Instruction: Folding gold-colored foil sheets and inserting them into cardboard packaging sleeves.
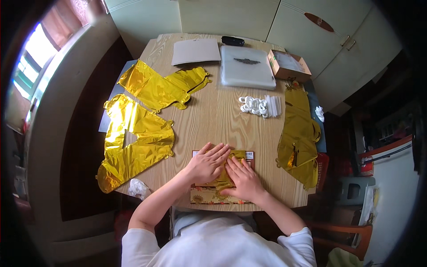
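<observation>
Your left hand (207,162) and your right hand (244,179) lie flat, gripping nothing, upon the shiny gold foil piece (221,181), neither nearer, its long axis mostly hidden.

This looks like a room in a home, though which room is hard to tell. A pink curtain (63,27) hangs by a bright window (39,46) on the left, pale cabinets (227,18) with metal handles (345,40) and an oval brown plaque (319,21) line the far side, and a grey plastic stool (356,189) stands to the right of the wood-grain desk (200,122).
</observation>
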Available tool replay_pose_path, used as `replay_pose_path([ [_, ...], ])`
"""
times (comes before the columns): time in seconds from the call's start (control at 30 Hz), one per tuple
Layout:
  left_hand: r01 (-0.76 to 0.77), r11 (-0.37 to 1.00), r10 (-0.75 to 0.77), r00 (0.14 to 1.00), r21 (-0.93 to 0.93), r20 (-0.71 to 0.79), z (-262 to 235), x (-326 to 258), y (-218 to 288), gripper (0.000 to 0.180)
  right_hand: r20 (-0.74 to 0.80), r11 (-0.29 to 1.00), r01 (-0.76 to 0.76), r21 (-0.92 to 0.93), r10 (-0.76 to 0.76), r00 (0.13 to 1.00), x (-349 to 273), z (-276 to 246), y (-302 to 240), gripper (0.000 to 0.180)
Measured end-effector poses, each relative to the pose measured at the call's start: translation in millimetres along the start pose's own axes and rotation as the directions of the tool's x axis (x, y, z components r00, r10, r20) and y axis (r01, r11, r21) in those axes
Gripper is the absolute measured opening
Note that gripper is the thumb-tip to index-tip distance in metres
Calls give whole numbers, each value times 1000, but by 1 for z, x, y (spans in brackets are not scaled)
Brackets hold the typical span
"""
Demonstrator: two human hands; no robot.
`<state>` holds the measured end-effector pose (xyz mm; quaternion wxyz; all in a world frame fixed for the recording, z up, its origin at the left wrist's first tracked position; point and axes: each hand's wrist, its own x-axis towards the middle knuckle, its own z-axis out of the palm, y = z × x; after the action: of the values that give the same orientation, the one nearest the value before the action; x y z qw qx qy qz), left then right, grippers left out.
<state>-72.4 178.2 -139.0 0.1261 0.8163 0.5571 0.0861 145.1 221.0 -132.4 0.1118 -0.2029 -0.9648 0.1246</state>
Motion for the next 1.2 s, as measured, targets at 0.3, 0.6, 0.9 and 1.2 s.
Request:
replay_pose_path([
  [0.3, 92, 957, -30, 974, -274, 223, -17, 7, -7, 58, -180, 997, -68, 31, 73, 981, 15, 7, -1, 37],
  [0.6, 106, 936, -20, 968, -334, 250, -14, 10, -14, 60, -405, 956, 64, -285, -181, 896, 32, 0, -5, 7],
  [0.9, 111, 943, -28, 966, -313, 258, -14, 10, -13, 60, -237, 936, 116, -333, -202, 950, 22, -4, -12, 6],
  [1.2, 57, 974, -18, 984, -218, 178, -5, 7, -12, 58, -120, 984, 151, -99, -162, 979, -15, -11, -27, 47],
])
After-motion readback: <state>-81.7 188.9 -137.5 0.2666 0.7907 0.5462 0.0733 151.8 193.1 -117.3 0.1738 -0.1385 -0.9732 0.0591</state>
